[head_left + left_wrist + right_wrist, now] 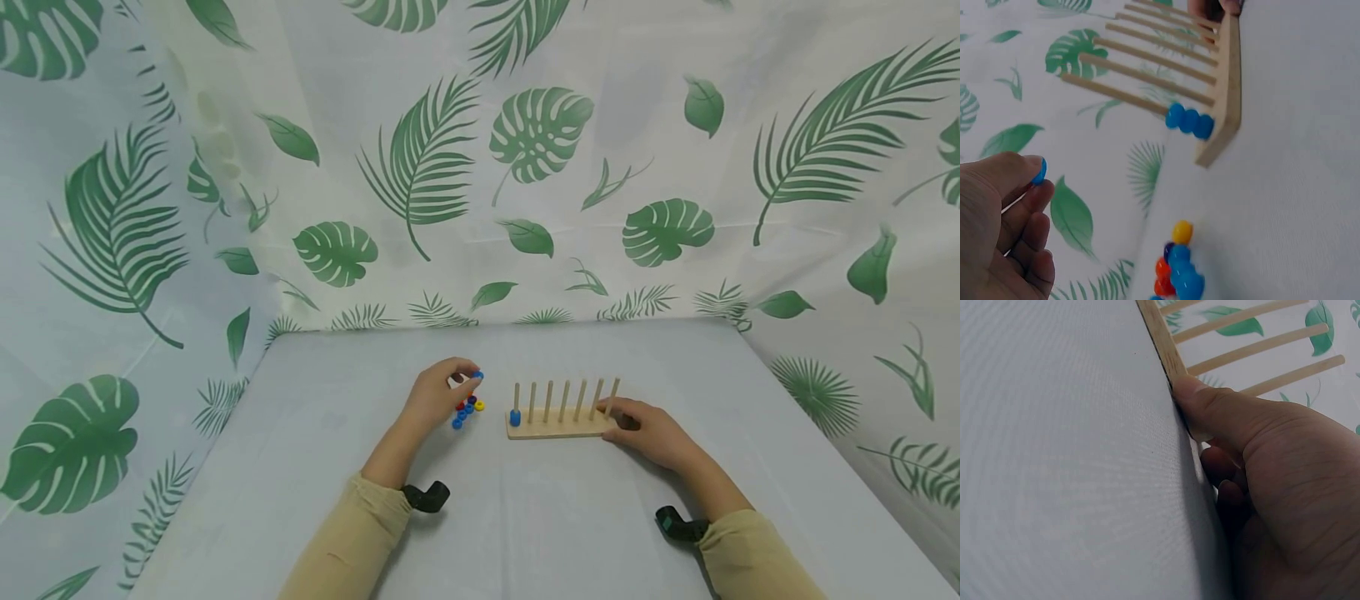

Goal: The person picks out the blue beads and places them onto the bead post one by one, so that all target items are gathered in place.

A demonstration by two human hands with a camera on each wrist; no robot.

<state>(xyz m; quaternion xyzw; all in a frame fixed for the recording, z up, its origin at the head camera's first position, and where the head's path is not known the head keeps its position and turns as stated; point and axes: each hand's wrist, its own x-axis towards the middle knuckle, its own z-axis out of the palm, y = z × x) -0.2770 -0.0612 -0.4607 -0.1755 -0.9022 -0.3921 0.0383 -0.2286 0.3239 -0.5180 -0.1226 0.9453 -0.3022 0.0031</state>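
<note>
Delicately, the left hand (437,397) pinches a blue bead (478,376), seemingly mid-threading, as the right hand (651,430) grips the three-o'clock end of the seven-peg wooden rack (558,428). With the rack at the bead's four o'clock, the next move appears to call for centring the bead over a peg (532,402), its hole unseen; the left-wrist view crops loose beads (1190,285) at six o'clock.

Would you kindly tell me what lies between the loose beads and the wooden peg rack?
Only bare tabletop separates the loose beads from the wooden peg rack, as the head and left wrist views show.
</note>
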